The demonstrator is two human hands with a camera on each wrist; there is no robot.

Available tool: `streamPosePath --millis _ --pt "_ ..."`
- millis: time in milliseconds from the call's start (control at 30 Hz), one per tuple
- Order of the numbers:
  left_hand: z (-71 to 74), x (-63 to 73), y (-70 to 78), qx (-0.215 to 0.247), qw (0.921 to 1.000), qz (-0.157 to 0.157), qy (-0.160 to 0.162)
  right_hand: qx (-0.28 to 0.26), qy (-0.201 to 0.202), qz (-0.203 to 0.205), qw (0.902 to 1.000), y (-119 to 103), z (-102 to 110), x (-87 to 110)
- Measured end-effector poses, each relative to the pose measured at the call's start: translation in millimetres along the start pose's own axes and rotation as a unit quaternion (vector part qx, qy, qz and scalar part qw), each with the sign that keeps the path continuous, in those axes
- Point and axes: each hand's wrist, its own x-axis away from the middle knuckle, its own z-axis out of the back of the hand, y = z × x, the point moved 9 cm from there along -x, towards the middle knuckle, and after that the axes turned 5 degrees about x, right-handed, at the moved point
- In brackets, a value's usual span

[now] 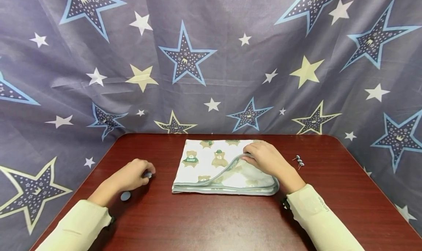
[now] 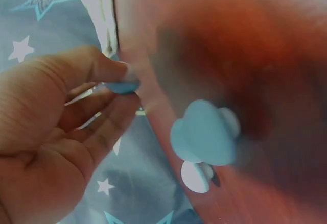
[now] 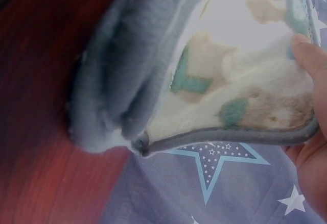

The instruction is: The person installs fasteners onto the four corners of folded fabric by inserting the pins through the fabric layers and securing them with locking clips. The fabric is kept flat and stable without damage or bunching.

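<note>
A folded white blanket [image 1: 201, 170] with a brown-and-green bear print and grey-green trim lies on the table. My right hand [image 1: 263, 157] grips its upper layer at the far right and holds that edge raised. In the right wrist view, the thumb [image 3: 309, 55] lies on the printed side of the blanket [image 3: 204, 96]. Left of the blanket, my left hand [image 1: 133, 174] pinches a small blue round-headed piece [image 2: 124, 85] between thumb and fingers. Below that hand lies a similar blue disc-like piece [image 1: 125, 196]. Up close, blue knobs [image 2: 207, 132] and a white cap [image 2: 195, 176] show there.
The dark red wooden table [image 1: 211, 221] has rounded far corners. Right of the blanket lie a few small pins [image 1: 300, 161] with pale round heads. A grey curtain [image 1: 230, 60] with stars hangs behind the table and along its sides.
</note>
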Motion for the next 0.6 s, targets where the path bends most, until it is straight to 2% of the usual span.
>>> streamPosePath --millis 133,300,600 --pt "8.1 -17.0 -5.1 0.032 0.9992 0.000 0.025 0.001 -0.004 -0.001 1.0000 0 0 0.6" --pt "12.8 -41.8 -4.7 0.085 0.9948 0.026 0.048 0.003 -0.007 -0.002 1.0000 1 -1 2.0" --pt "4.8 -87.7 1.6 0.141 0.9855 0.032 0.089 0.002 -0.008 0.000 1.0000 2 -4 0.2"
